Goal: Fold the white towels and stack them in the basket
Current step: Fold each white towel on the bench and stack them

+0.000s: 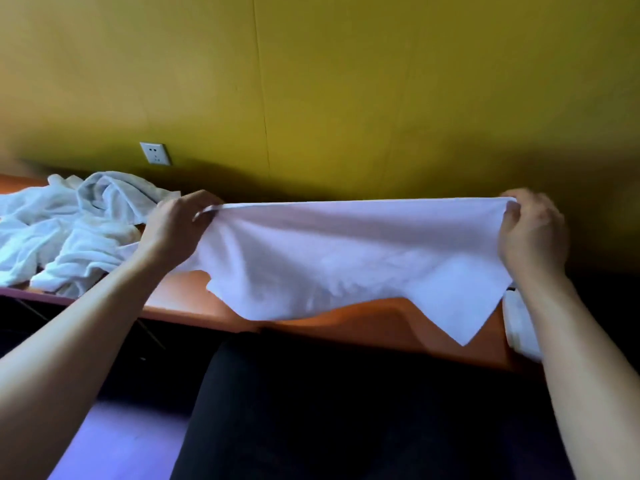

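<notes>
White towel (349, 258) held up in the air, stretched wide by its top edge, over the near part of the orange table (374, 323); the top edge runs taut and nearly level, the cloth hangs loose below it, and the lower right corner drops to a point past the table's near edge. Left hand (176, 230) pinches the towel's upper left corner, fingers closed tight on the cloth. Right hand (533, 233) pinches the upper right corner, thumb and fingers closed on it the same way. Left of the towel, on the table, a crumpled pile of white towels (69, 230) lies unfolded, the left hand just in front of its right side. Below the towel's right corner, at the table's right end, a bit of white cloth (519, 323) shows behind the right forearm (too hidden to say what it is). Above the pile, a white wall socket (155, 153) on the yellow-green wall (346, 81); no writing readable on it or on the towel. Below the towel, past the table's edge, dark-clothed legs (311, 410) and a purple floor (121, 438).
</notes>
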